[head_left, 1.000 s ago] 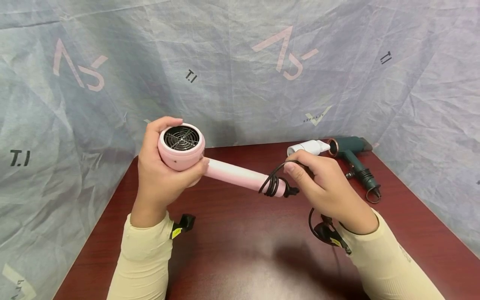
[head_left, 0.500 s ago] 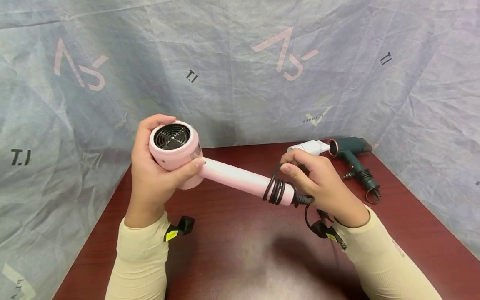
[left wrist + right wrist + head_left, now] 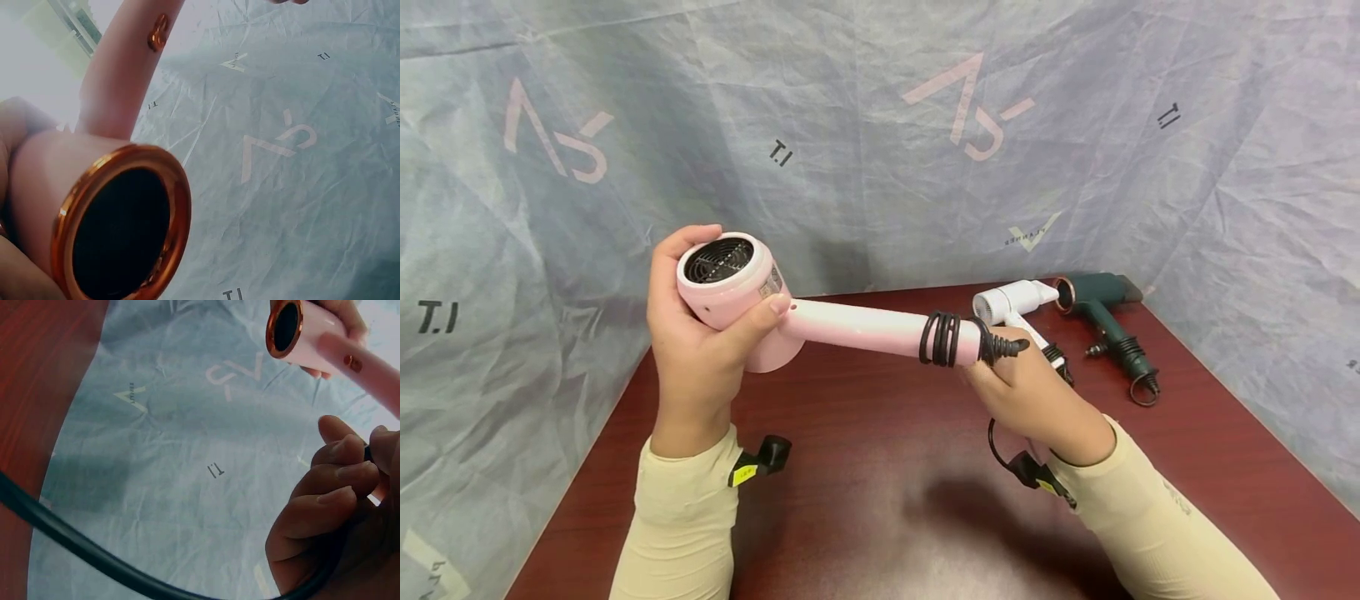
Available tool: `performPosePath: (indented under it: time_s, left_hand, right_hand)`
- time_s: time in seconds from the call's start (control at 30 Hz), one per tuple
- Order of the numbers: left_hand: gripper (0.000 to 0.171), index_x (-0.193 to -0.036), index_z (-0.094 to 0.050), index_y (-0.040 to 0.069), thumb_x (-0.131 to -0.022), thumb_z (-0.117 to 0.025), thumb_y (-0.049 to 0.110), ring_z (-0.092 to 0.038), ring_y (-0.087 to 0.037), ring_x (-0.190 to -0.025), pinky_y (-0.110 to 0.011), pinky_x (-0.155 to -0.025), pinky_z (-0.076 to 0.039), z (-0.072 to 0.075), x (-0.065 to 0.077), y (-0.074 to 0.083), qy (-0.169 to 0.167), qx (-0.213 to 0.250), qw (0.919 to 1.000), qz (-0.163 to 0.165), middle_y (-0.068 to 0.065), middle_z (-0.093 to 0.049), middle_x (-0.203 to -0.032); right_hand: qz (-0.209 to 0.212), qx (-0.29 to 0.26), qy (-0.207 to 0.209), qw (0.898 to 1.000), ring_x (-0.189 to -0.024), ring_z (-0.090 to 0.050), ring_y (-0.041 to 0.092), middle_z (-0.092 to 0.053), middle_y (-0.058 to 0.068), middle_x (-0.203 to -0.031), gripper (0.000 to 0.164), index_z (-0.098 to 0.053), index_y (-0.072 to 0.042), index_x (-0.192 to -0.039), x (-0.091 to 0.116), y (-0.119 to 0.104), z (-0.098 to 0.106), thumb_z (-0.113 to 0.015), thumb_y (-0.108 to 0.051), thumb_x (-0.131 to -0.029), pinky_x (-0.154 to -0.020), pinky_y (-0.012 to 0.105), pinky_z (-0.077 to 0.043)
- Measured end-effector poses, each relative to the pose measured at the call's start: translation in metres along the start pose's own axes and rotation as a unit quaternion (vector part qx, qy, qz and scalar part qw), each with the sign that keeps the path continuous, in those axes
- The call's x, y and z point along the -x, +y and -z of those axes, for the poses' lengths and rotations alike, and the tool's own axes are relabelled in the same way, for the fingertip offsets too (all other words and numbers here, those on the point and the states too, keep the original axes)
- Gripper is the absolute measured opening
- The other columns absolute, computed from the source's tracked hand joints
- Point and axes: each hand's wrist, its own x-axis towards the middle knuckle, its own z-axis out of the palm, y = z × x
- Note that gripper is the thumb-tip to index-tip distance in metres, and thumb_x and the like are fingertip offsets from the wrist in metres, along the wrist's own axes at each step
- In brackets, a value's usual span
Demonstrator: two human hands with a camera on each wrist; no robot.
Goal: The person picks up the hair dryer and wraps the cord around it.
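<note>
A pink hair dryer is held up over the table, handle pointing right. My left hand grips its round head, thumb near the handle joint and the black rear grille facing up. The copper-rimmed nozzle shows in the left wrist view. Several turns of black cord wrap the handle's end. Behind and below that end, my right hand pinches the cord; in the right wrist view its fingers are curled, and a loose length of cord loops below. The handle hides some right fingertips in the head view.
On the dark red table, a white hair dryer and a dark green hair dryer lie at the back right, cords wrapped on their handles. A grey printed cloth hangs behind and along both sides.
The dryer's head has shifted left and tilted, and its handle has swung closer to level. My right hand has dropped from above the handle's end to behind it, uncovering the white dryer.
</note>
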Motion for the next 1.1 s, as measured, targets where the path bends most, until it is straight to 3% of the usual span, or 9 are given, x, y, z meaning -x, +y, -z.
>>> performPosePath:
  time_s: [0.1, 0.17, 0.33, 0.37, 0.5, 0.63, 0.83, 0.93, 1.1]
  left_hand:
    - [0.07, -0.128, -0.058, -0.001, -0.064, -0.082, -0.016, -0.067, -0.029, -0.095, -0.031, -0.082, -0.056, -0.001, 0.0, -0.001, 0.018, -0.011, 0.9998, 0.0, -0.018, -0.068, -0.11]
    - [0.069, -0.128, -0.058, -0.001, -0.064, -0.082, -0.017, -0.067, -0.03, -0.094, -0.031, -0.081, -0.057, -0.002, -0.001, -0.002, 0.035, -0.006, 0.9994, -0.001, -0.018, -0.067, -0.11]
    - [0.068, -0.126, -0.057, -0.002, -0.064, -0.079, -0.02, -0.066, -0.032, -0.091, -0.032, -0.076, -0.059, -0.004, -0.002, -0.002, 0.074, 0.034, 0.9967, -0.006, -0.021, -0.065, -0.11]
    - [0.068, -0.126, -0.057, -0.003, -0.064, -0.079, -0.021, -0.066, -0.032, -0.092, -0.033, -0.076, -0.059, -0.004, -0.002, -0.001, 0.079, 0.038, 0.9961, -0.009, -0.021, -0.065, -0.11]
    - [0.067, -0.125, -0.056, -0.003, -0.064, -0.079, -0.021, -0.065, -0.032, -0.093, -0.034, -0.08, -0.057, -0.006, -0.001, 0.0, 0.087, 0.041, 0.9951, -0.02, -0.021, -0.066, -0.11]
    - [0.066, -0.124, -0.056, -0.002, -0.065, -0.082, -0.016, -0.064, -0.032, -0.093, -0.034, -0.083, -0.055, -0.007, -0.001, 0.001, 0.102, 0.02, 0.9939, -0.039, -0.02, -0.065, -0.107]
    - [0.066, -0.124, -0.055, -0.003, -0.065, -0.083, -0.013, -0.065, -0.034, -0.091, -0.035, -0.08, -0.055, -0.008, 0.0, -0.001, 0.124, 0.007, 0.9896, -0.073, -0.022, -0.065, -0.103]
    - [0.065, -0.123, -0.055, -0.002, -0.065, -0.083, -0.012, -0.065, -0.035, -0.092, -0.034, -0.081, -0.056, -0.008, 0.001, -0.001, 0.13, -0.006, 0.9879, -0.084, -0.021, -0.064, -0.103]
    - [0.065, -0.124, -0.056, 0.0, -0.065, -0.084, -0.007, -0.063, -0.036, -0.101, -0.035, -0.089, -0.054, -0.011, 0.003, -0.002, 0.137, -0.068, 0.9826, -0.105, -0.018, -0.061, -0.113]
  right_hand:
    - [-0.005, 0.025, -0.008, 1.0, -0.056, -0.033, 0.003, -0.037, -0.013, -0.061, 0.023, -0.068, -0.02, -0.082, 0.001, -0.003, -0.002, -0.062, -0.011, -0.102, -0.052, 0.024, -0.036]
    - [0.001, 0.051, -0.018, 0.999, -0.062, -0.041, 0.002, -0.047, -0.014, -0.065, 0.017, -0.073, -0.023, -0.093, 0.001, -0.005, -0.003, -0.061, -0.016, -0.104, -0.058, 0.024, -0.041]
    - [0.0, 0.091, -0.052, 0.994, -0.066, -0.048, 0.001, -0.05, -0.017, -0.071, 0.02, -0.065, -0.03, -0.094, 0.0, -0.014, -0.006, -0.053, -0.035, -0.109, -0.061, 0.023, -0.044]
    - [-0.005, 0.095, -0.054, 0.994, -0.064, -0.046, 0.002, -0.045, -0.015, -0.069, 0.021, -0.063, -0.03, -0.093, 0.001, -0.016, -0.007, -0.051, -0.038, -0.109, -0.06, 0.023, -0.042]
    - [0.004, 0.094, -0.049, 0.994, -0.064, -0.046, 0.002, -0.046, -0.016, -0.071, 0.022, -0.062, -0.028, -0.093, 0.003, -0.022, -0.01, -0.052, -0.037, -0.109, -0.059, 0.022, -0.042]
    - [0.012, 0.076, -0.047, 0.996, -0.065, -0.045, 0.002, -0.046, -0.016, -0.073, 0.022, -0.063, -0.027, -0.09, 0.006, -0.025, -0.011, -0.053, -0.033, -0.109, -0.06, 0.021, -0.042]
    - [0.008, 0.071, -0.063, 0.995, -0.059, -0.036, 0.001, -0.032, -0.012, -0.068, 0.031, -0.046, -0.025, -0.081, 0.009, -0.027, -0.014, -0.051, -0.037, -0.109, -0.055, 0.022, -0.036]
    - [-0.008, 0.08, -0.08, 0.994, -0.057, -0.038, 0.0, -0.034, -0.013, -0.066, 0.027, -0.049, -0.026, -0.087, 0.012, -0.029, -0.014, -0.049, -0.04, -0.11, -0.056, 0.022, -0.039]
    - [-0.043, 0.099, -0.121, 0.987, -0.061, -0.049, -0.001, -0.049, -0.018, -0.069, 0.019, -0.056, -0.029, -0.106, 0.016, -0.031, -0.014, -0.045, -0.045, -0.11, -0.064, 0.023, -0.046]
